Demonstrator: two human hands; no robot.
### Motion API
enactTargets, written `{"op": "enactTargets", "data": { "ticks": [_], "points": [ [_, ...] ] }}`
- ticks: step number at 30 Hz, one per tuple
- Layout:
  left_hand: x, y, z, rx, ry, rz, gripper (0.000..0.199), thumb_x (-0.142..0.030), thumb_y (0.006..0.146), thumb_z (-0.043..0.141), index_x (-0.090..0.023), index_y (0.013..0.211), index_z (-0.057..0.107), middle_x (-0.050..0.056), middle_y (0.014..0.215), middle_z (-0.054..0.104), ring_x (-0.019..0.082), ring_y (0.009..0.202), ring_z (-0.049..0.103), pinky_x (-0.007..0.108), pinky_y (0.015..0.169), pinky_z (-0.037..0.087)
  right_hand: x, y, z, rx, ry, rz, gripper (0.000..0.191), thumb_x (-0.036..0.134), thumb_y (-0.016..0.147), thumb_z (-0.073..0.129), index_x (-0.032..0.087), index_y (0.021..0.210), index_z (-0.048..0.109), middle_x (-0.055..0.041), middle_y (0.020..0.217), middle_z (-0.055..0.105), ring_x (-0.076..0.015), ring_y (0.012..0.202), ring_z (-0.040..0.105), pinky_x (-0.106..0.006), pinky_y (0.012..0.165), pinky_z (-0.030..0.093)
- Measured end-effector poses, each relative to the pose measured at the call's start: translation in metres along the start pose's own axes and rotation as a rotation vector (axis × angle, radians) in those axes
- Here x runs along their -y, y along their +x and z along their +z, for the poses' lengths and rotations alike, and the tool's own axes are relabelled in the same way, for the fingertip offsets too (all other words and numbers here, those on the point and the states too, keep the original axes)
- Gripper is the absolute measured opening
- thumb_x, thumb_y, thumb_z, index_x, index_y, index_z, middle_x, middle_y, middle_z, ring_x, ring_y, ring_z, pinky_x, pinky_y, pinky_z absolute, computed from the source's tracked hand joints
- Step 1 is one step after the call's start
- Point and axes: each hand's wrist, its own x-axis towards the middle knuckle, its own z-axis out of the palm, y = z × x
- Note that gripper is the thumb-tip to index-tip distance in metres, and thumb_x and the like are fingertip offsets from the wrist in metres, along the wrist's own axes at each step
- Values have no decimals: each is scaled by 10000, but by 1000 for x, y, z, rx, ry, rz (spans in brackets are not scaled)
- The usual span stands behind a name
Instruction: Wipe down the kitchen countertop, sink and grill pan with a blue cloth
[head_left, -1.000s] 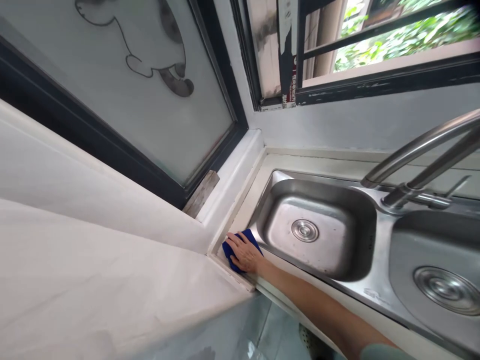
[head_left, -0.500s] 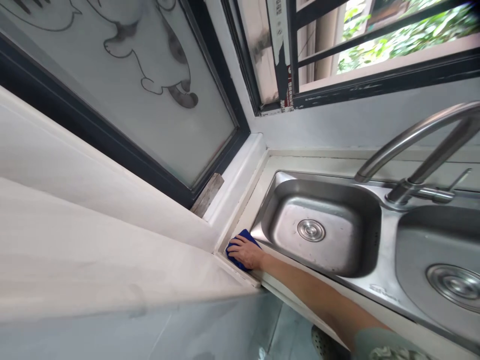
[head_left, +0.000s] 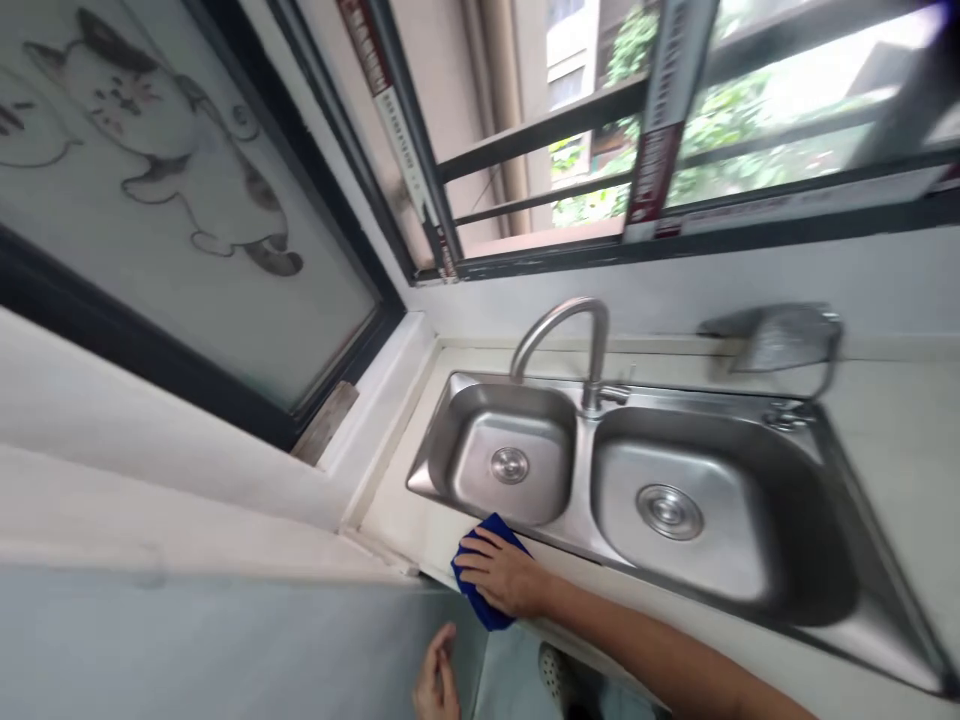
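Note:
My right hand (head_left: 506, 575) lies over a folded blue cloth (head_left: 480, 608), pressing it onto the pale countertop (head_left: 405, 520) at the front edge. Its fingers stretch across the cloth, which sticks out on several sides and hangs a little over the edge. Just behind is the left bowl of a steel double sink (head_left: 583, 490). Below the counter edge, my left hand (head_left: 436, 678) is in the air with nothing in it, its fingers loosely bent and the thumb apart.
A curved faucet (head_left: 596, 350) rises between the two bowls. Behind the sink's right side is a blurred grey object (head_left: 784, 338). A barred window (head_left: 555, 200) runs along the back, and a dark-framed frosted panel (head_left: 225, 200) with a cat drawing stands left. A wood scrap (head_left: 326, 422) lies beneath it.
My right hand has slid the cloth rightward along the counter's front edge, away from the left corner. My left hand has come into view. The camera view has turned right, showing both bowls.

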Motion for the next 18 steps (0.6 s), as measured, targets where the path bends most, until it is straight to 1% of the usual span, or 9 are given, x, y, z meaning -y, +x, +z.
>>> {"op": "enactTargets", "data": {
  "ticks": [2,3,5,7,9,10,12,15,18],
  "points": [
    [-28,26,18,-31,123,195,545,-576,890,380,-215,1193,653,114,1274,677,257,1217,609,455,1093,486,9,-39,-20,5,-17,45,381,264,889,518,267,1263,592,-18,1387,580,-209,1404,350,-501,1222,189],
    [-43,38,29,-33,172,265,547,-540,905,371,-197,1254,614,127,1320,646,251,1251,585,445,1108,470,13,-59,-30,5,-26,72,392,250,882,521,265,1268,590,-17,1399,573,-207,1412,345,-497,1225,186],
    [-70,57,55,-19,259,379,566,-483,921,361,-156,1354,521,154,1407,573,248,1332,513,448,1153,417,23,-101,-51,-2,-46,138,421,222,871,521,263,1286,580,-17,1429,551,-204,1429,332,-488,1231,177],
    [-90,66,82,14,352,441,607,-447,926,345,-90,1406,447,192,1460,510,266,1410,416,472,1192,354,33,-145,-72,-14,-74,212,455,204,866,518,266,1314,563,-23,1467,515,-205,1443,320,-487,1233,176],
    [-103,67,106,18,471,450,628,-431,923,332,-44,1405,439,222,1487,468,299,1460,326,505,1213,298,43,-191,-89,-38,-119,297,478,188,862,515,268,1331,555,-38,1502,475,-211,1453,309,-497,1230,180],
    [-107,66,115,5,532,439,627,-429,921,328,-44,1399,452,226,1500,449,313,1472,297,522,1216,276,47,-214,-95,-55,-151,345,487,178,859,512,268,1336,554,-46,1520,450,-213,1457,304,-502,1228,184],
    [-113,61,127,-33,633,405,613,-435,921,324,-82,1401,469,210,1535,407,326,1481,270,547,1217,243,56,-261,-105,-101,-246,451,501,160,858,503,272,1344,551,-54,1553,397,-221,1464,290,-515,1221,196],
    [-121,59,133,-34,692,342,615,-460,926,290,-134,1421,454,177,1566,370,317,1485,263,553,1214,233,68,-328,-115,-188,-454,634,528,168,882,491,292,1394,510,-60,1594,314,-246,1472,271,-543,1200,234],
    [-130,60,135,-8,703,265,655,-507,922,250,-149,1443,422,158,1589,334,322,1496,231,558,1216,215,78,-383,-127,-266,-670,847,555,228,904,504,328,1447,448,-57,1613,264,-297,1484,229,-587,1173,251]
  ]
}}
